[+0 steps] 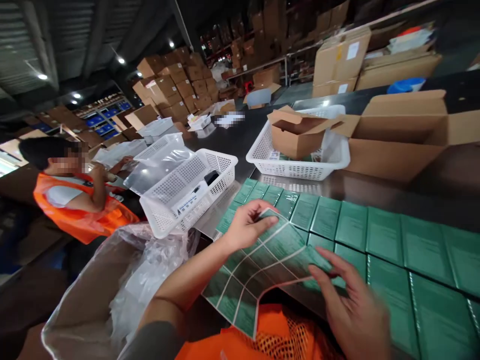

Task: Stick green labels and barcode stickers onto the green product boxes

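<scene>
A sheet of green rectangular stickers (258, 265), divided by white grid lines, hangs bent in front of me. My left hand (252, 225) pinches its upper edge between thumb and fingers. At the sheet's right corner, the thumb and forefinger of my right hand (350, 295) are closed on a green sticker (318, 258); whether it is still joined to the sheet I cannot tell. My right hand is slightly blurred. Beneath and beyond the hands, rows of green shrink-wrapped packs (352, 225) lie side by side on the metal table.
Ahead stands a white basket (296, 170) holding an open carton (296, 140), beside a larger open box (397, 145). Another white basket (187, 195) is at left. A lined bin (86, 285) with clear plastic stands below it. A person in an orange vest (82, 205) works at far left.
</scene>
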Available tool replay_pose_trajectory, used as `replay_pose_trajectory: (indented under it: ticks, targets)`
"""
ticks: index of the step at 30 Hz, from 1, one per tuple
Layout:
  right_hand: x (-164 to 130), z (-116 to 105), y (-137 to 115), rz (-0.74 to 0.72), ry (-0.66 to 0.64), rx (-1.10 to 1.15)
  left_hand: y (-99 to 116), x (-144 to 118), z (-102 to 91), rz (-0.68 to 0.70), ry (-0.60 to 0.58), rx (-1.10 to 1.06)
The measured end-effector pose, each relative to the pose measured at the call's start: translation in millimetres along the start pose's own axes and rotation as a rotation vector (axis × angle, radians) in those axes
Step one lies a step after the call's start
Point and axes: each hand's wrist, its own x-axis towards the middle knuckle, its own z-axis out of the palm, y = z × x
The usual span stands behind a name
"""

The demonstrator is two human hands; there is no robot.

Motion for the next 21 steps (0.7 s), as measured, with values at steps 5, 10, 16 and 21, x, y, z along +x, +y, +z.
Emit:
replay_pose_trajectory:
  ticks: [5,10,16,21]
  targets:
    - [-8,8,0,-0.079,0.048,0.029,1,-21,-6.3,-0.09,0.123,0.119]
    - [-10,9,5,-0.02,0.169,0.041,-9,-22,0.7,-0.084,0.238,0.139]
    - [-16,-4,15,-0.482,0.286,-0.173,-18,-7,14.1,-0.098,0.227,0.138]
    - [-47,-52,-2,-0.79,-0.08,0.018,-13,14,-13.0,-0.255,0.27,0.112]
